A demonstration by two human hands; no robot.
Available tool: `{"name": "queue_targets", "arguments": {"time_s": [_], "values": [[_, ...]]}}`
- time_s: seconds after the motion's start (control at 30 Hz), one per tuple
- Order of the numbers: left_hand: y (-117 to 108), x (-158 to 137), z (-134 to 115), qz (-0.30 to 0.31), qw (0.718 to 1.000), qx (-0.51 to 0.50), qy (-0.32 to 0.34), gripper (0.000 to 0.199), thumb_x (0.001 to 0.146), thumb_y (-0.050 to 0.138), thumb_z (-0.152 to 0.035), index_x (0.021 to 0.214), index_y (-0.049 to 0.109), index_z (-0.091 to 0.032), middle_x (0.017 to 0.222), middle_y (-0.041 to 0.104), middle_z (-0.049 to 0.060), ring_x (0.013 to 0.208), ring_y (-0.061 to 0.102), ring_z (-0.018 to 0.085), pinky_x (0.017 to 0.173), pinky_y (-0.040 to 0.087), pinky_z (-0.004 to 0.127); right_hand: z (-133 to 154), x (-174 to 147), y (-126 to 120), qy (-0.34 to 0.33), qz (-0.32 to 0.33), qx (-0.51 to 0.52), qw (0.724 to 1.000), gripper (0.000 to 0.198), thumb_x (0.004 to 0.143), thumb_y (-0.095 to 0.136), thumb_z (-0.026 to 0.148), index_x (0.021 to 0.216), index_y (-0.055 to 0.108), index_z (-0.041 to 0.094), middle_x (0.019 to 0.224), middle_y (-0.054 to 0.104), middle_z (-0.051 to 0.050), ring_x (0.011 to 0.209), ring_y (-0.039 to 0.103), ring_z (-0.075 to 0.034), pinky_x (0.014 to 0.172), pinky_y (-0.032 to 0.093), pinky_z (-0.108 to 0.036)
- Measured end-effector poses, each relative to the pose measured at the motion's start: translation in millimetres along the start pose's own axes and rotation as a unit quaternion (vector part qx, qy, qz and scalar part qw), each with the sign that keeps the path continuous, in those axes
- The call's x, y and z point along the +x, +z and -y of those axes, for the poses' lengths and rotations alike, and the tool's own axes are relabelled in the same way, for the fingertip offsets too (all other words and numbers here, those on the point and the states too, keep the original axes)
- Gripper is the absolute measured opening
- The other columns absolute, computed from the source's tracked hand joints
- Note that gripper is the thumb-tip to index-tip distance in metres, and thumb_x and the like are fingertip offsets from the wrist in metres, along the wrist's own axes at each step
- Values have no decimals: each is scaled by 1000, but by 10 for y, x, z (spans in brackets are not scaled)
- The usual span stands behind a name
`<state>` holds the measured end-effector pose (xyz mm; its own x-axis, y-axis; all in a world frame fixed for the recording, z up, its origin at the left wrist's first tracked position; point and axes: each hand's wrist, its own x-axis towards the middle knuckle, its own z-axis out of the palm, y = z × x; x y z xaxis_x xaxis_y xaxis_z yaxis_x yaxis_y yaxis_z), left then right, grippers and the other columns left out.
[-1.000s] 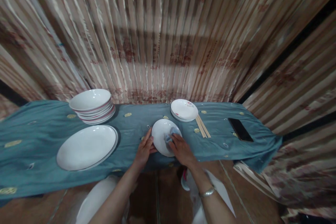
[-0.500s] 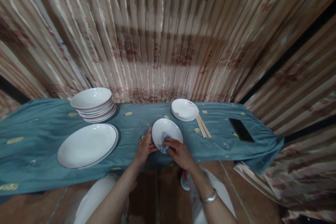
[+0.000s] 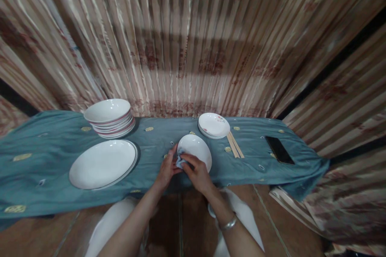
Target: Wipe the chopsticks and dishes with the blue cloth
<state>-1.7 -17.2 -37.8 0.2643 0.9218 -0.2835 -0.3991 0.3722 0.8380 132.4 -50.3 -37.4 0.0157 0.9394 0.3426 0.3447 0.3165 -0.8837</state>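
Note:
A white round plate (image 3: 197, 148) is tilted toward me above the front part of the table. My left hand (image 3: 166, 168) grips its left edge, thumb along the rim and fingers behind. My right hand (image 3: 196, 172) pinches a crumpled light-blue cloth (image 3: 180, 160) and presses it at the plate's left rim, close to my left fingers. Behind and to the right sits a short stack of small plates with red flowers (image 3: 213, 124). Several chopsticks (image 3: 235, 145) lie beside that stack.
On the left stand a stack of red-rimmed bowls (image 3: 107, 112) and, before it, stacked large oval plates (image 3: 102, 164). A black phone (image 3: 279, 149) lies to the right. All rest on a teal tablecloth (image 3: 157, 138); a pleated curtain (image 3: 169, 48) hangs behind.
My right hand has moved the cloth from the plate's middle leftward to its left rim. My left hand keeps its hold on the plate. The view has shifted slightly.

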Motion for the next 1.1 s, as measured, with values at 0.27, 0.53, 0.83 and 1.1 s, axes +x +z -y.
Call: {"name": "queue_targets", "arguments": {"time_s": [0.27,0.53,0.83,1.1], "values": [[0,3,51,12,1000,-2,-14,71,88,51,-54,146,37,-16,91,74,13,82,71,24,65,57,32,90,344,168,63,-131,-22,989,38,81,58,33,115,64,17,118,67,-9,110,61,-22,100,46,-37],[16,-37,26,15,999,-22,-22,67,90,50,-49,145,37,-15,97,74,14,85,72,24,69,58,34,142,427,219,120,-139,-23,983,44,77,62,38,115,63,17,111,68,-8,99,64,-22,91,51,-35],[11,-44,15,3,999,-32,-13,69,85,55,-53,145,40,-21,103,73,11,84,71,22,69,58,33,143,174,177,89,-49,-29,994,46,74,61,25,120,60,21,113,68,-6,102,63,-21,95,49,-36],[-58,-12,81,-13,999,34,38,84,66,77,-45,141,47,-23,88,70,4,65,63,14,57,54,26,129,-30,-129,47,103,-43,993,46,72,60,17,117,62,21,114,68,-5,103,62,-21,94,46,-35]]}}
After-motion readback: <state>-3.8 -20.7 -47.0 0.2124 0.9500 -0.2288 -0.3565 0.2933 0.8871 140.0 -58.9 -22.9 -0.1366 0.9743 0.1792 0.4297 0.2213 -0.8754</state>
